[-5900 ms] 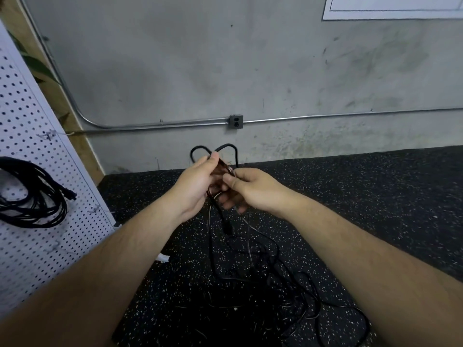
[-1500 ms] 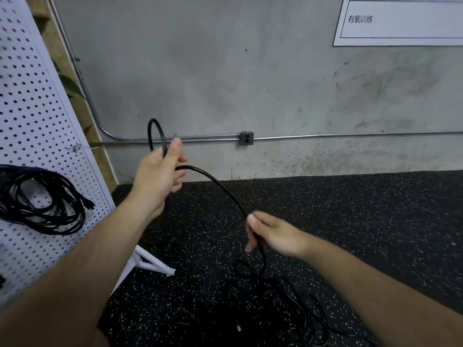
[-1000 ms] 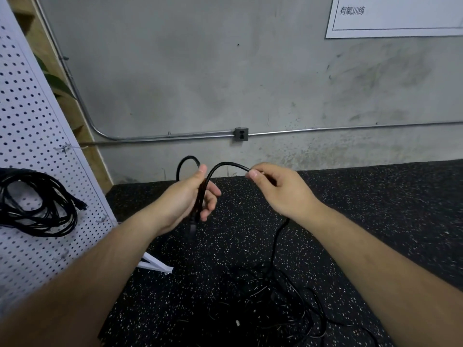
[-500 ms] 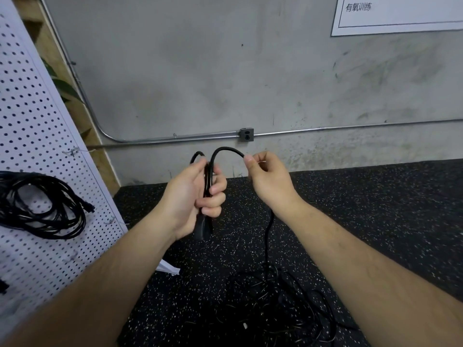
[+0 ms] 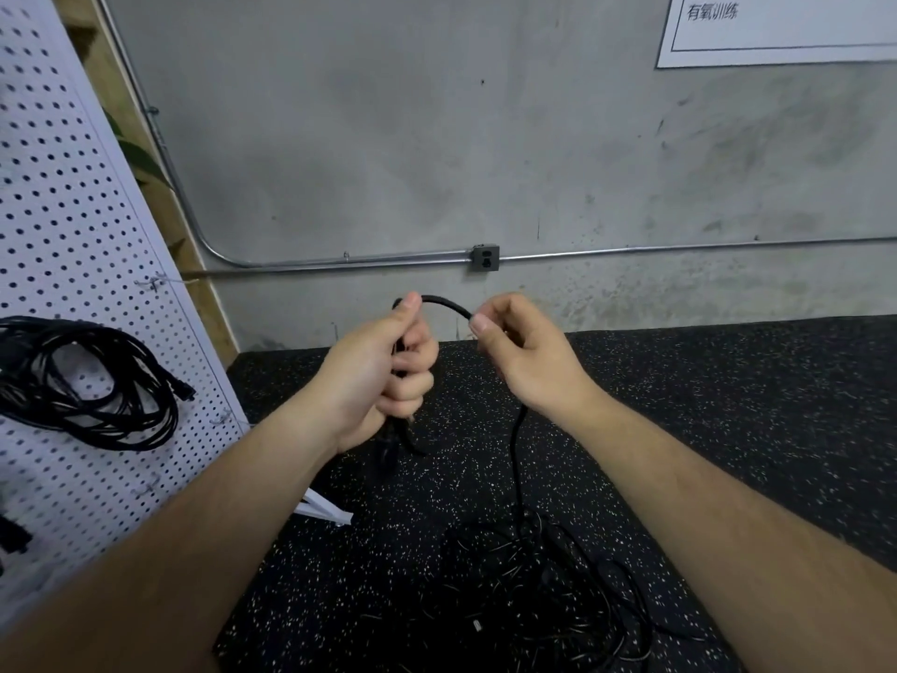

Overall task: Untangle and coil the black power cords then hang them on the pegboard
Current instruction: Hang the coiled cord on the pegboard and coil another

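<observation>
Left hand (image 5: pixel 373 381) fingers curled round gathered cord (image 5: pixel 444 302) loops; right hand (image 5: pixel 526 354) pinches the run. I'd feed even loops, lifting slack clear of the tangle (image 5: pixel 529 590) on the floor (image 5: pixel 728 405).

We see a grey concrete wall (image 5: pixel 388 138), stained, mostly in its lower part. A thin metal conduit (image 5: pixel 679 247) runs low along it through a small grey outlet box (image 5: pixel 485 257) and bends upward at the left. A white sign (image 5: pixel 776 31) with Chinese characters hangs at the top right. The floor (image 5: pixel 728 381) is black rubber with white specks. At the left stand a wooden post (image 5: pixel 85 21) and a green leaf (image 5: pixel 145 160).
</observation>
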`<action>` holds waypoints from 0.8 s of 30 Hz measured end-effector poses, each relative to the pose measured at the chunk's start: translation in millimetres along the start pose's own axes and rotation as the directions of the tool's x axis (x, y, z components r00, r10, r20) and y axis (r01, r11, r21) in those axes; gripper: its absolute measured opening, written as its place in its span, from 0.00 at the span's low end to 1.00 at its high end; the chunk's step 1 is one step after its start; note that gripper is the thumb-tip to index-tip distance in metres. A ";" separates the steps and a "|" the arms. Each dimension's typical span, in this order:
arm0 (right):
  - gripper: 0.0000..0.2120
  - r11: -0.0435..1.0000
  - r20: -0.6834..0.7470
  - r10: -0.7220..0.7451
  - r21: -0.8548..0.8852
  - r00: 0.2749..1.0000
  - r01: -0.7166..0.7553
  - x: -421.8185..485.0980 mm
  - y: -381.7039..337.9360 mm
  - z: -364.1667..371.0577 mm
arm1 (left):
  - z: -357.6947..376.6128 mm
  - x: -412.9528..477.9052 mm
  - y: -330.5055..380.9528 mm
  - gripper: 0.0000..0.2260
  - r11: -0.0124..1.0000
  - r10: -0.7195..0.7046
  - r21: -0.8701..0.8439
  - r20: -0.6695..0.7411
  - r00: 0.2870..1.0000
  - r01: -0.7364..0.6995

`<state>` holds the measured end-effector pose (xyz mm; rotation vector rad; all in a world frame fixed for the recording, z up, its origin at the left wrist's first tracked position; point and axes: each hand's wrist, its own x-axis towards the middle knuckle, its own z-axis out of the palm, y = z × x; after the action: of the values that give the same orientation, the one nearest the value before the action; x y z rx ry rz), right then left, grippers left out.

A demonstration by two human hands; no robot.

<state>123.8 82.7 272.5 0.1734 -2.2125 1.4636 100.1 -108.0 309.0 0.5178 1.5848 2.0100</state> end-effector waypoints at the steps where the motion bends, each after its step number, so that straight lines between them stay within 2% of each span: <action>1: 0.05 0.999 0.037 0.043 -0.009 0.998 -0.042 -3.3 6.7 -0.3 | 2.2 -2.8 5.3 0.20 0.998 0.035 -0.048 -0.011 0.999 -0.036; 4: 0.12 0.984 0.161 0.137 -0.132 0.977 -0.116 -21.7 30.3 1.8 | -1.7 -9.0 18.3 0.21 0.984 0.133 -0.106 -0.072 0.988 -0.140; 7: 0.14 0.969 0.255 0.201 -0.194 0.946 -0.153 -43.8 61.5 6.7 | -13.7 -13.2 27.3 0.22 0.969 0.187 -0.139 -0.134 0.973 -0.205; 11: 0.13 0.902 0.397 0.382 -0.356 0.834 -0.244 -68.7 97.9 3.9 | -27.8 -17.1 43.6 0.22 0.924 0.261 -0.253 -0.134 0.956 -0.287; 13: 0.12 0.878 0.405 0.430 -0.393 0.806 -0.271 -77.0 106.5 -1.5 | -33.1 -18.2 48.1 0.22 0.910 0.274 -0.291 -0.114 0.955 -0.296; 17: 0.12 0.869 0.287 0.445 -0.368 0.848 -0.331 -73.5 100.7 -10.0 | -34.3 -18.9 43.4 0.22 0.927 0.250 -0.271 -0.075 0.965 -0.261; 20: 0.06 0.882 0.176 0.428 -0.297 0.886 -0.367 -58.5 76.6 -9.5 | -31.8 -15.2 35.9 0.19 0.939 0.231 -0.248 -0.054 0.971 -0.237; 22: 0.05 0.897 0.180 0.387 -0.299 0.904 -0.324 -51.0 55.8 -5.1 | -29.8 -12.0 29.9 0.17 0.944 0.221 -0.240 -0.056 0.974 -0.228; 24: 0.05 0.906 0.233 0.310 -0.366 0.922 -0.212 -49.4 36.6 0.9 | -25.5 -8.6 23.2 0.17 0.952 0.205 -0.221 -0.056 0.977 -0.212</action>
<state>153.7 89.7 219.2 -0.0353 -2.7781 1.2234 87.9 -137.0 325.6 0.5868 1.3419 2.3316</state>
